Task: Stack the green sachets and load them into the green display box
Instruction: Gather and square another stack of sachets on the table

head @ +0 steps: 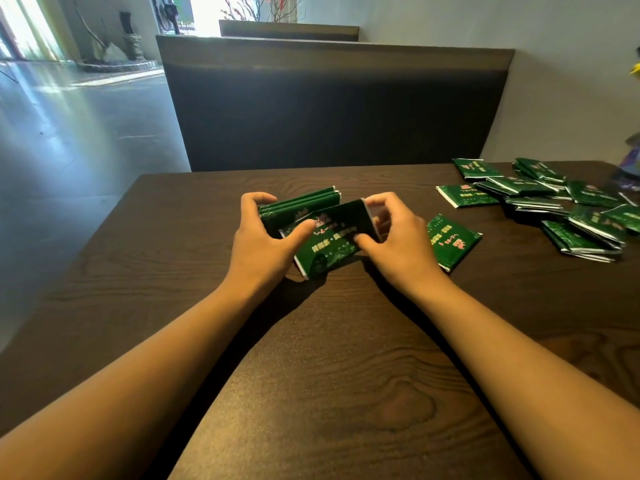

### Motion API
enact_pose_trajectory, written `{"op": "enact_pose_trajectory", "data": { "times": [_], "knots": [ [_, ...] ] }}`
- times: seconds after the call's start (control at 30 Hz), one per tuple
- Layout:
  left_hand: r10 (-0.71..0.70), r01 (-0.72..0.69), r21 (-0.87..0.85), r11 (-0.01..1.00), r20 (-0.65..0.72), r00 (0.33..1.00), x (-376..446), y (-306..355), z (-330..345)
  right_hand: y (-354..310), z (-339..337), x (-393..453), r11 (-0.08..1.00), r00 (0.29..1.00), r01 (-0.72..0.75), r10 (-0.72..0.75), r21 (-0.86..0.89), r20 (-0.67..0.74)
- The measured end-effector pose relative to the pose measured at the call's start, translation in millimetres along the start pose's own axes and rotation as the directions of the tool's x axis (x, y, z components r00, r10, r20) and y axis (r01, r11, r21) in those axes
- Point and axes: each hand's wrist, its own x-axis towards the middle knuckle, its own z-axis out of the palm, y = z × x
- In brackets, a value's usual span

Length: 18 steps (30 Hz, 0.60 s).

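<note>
Dark wooden table [346, 358] is carrying a loose heap of sachets [561, 206] at far right, while left hand [259, 244] and right hand [398, 244] are both gripping a sachet bundle [325, 233] mid-table, one single sachet [450, 240] lying just beside

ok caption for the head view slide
Both hands square a bundle of green sachets on the table; loose sachets wait right.

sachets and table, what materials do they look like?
Sachets: likely foil-laminate film, glossy printed green outside; silvery crimped edges show on the loose pile and on the stack held by the left hand and right hand.
Table: dark brown wood or wood-look laminate, satin; bold grain and a knot pattern, which one can't be told.
</note>
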Motion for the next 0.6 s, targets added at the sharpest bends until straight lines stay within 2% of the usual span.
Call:
{"op": "enact_pose_trajectory", "data": {
  "times": [0.07,0.2,0.3,0.4,0.47,0.6],
  "knots": [
    [0.037,-0.039,0.059,0.997,0.037,0.999,0.5,-1.0,-0.5,0.8,1.6,-1.1,0.995,0.999,0.019,-0.015,-0.099,0.038],
    [0.101,-0.11,0.142,0.984,0.069,0.993,2.6,-2.5,-1.5,-0.5,3.9,-1.0,0.982,0.997,0.06,-0.05,-0.18,0.057],
    [0.165,-0.172,0.127,0.977,0.065,0.984,1.1,-0.3,-0.5,-1.3,7.5,-1.5,0.975,0.996,0.084,-0.079,-0.206,0.033],
    [0.127,-0.139,0.076,0.987,0.144,0.981,-0.4,-1.1,-0.6,-2.7,8.8,-2.8,0.985,0.995,0.086,-0.076,-0.149,0.07],
    [0.096,-0.118,0.097,0.988,0.211,0.973,-0.2,-2.2,-0.7,-2.1,9.5,-4.6,0.976,0.987,0.096,-0.068,-0.193,0.143],
    [0.133,-0.157,0.136,0.978,0.169,0.977,-0.2,-0.3,-0.4,-3.5,7.7,-4.3,0.947,0.982,0.1,-0.043,-0.306,0.185]
  ]
}}
